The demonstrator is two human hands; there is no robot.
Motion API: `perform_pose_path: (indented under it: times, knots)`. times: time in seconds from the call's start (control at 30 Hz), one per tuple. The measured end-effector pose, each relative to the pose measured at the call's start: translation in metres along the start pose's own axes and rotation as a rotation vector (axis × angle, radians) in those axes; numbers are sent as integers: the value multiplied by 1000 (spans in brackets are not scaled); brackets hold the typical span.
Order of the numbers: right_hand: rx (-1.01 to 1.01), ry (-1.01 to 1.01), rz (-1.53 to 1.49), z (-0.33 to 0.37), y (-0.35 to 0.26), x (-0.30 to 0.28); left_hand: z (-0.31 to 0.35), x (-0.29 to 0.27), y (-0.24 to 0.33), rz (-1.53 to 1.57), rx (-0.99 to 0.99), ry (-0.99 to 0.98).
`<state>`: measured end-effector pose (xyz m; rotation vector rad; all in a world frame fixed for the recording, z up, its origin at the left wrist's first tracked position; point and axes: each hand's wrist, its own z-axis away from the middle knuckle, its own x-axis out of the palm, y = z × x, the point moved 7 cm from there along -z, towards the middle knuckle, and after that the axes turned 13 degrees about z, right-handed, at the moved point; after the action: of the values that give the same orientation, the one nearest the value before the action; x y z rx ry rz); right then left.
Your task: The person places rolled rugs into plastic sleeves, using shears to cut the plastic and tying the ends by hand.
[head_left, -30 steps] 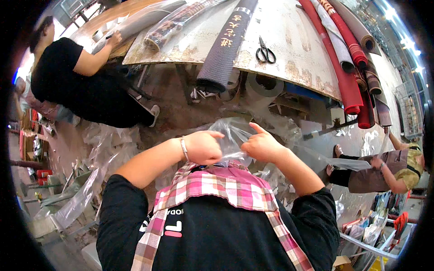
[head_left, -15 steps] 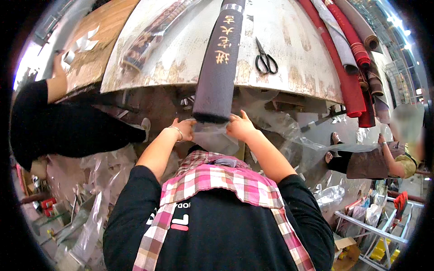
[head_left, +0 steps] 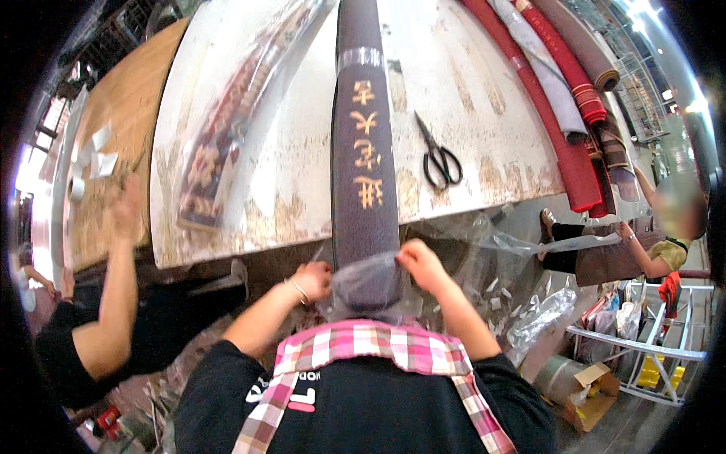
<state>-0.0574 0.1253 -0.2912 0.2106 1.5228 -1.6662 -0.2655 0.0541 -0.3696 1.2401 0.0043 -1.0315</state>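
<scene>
A rolled dark grey-purple mat [head_left: 365, 234] with gold characters lies lengthwise before me, its near end jutting past the table's front edge. A clear band of tape or film circles it farther up. Around the near end sits a clear plastic sleeve [head_left: 368, 276]. At the left of the roll my left hand [head_left: 311, 280], with a bracelet on the wrist, is closed on the sleeve's edge. My right hand [head_left: 421, 262] pinches the edge on the other side. Black-handled scissors [head_left: 440, 165] lie open-bladed or closed, hard to tell, right of the roll.
The worn white table [head_left: 295, 174] bears a plastic-wrapped patterned roll [head_left: 219, 144] at left and several red and grey rolls [head_left: 548, 98] at right. Co-workers stand at the left, arm [head_left: 117, 280] over a wooden board [head_left: 125, 151], and right. A metal rack [head_left: 643, 344] stands lower right.
The sleeve's edge has come up over the roll's near end, with both hands on it. The roll reaches nearer to me in view. The left co-worker's arm has moved.
</scene>
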Motion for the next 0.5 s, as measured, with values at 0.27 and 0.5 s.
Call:
perform_pose_path:
  times: [0.27,0.5]
  knots:
    - [192,-39,-512,6,37,11,-36,-21,-15,763,-362,381]
    - [597,168,-525,-23,23,-3,-87,-15,18,631,-69,267]
